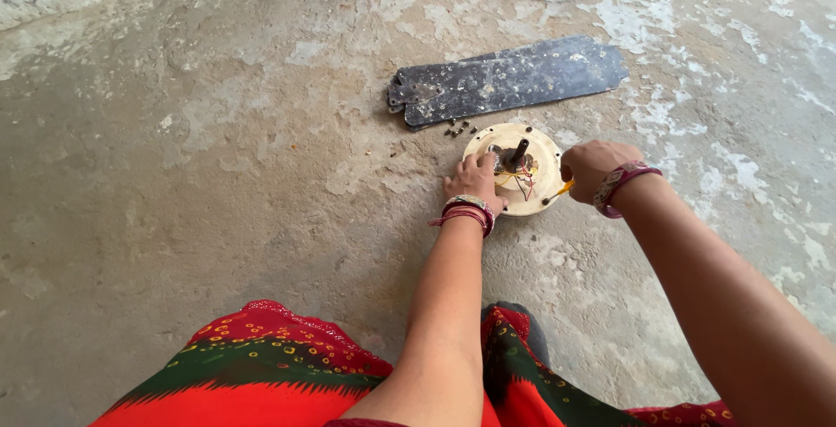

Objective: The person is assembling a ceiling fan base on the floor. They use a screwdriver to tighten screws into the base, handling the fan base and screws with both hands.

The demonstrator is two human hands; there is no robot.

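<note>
You have no packages, labels, signs or screens anywhere in your view at this moment.

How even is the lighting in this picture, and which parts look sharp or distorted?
Head view: soft, even daylight, faint shadows; the round cream fan motor housing and dark metal fan blades look sharp; the forearms stretch at the lower edge, wide-angle distortion.

Cream round fan motor [514, 170], dark speckled blades [505, 80], red-green patterned cloth [261, 370], yellow-handled tool [564, 188].
</note>
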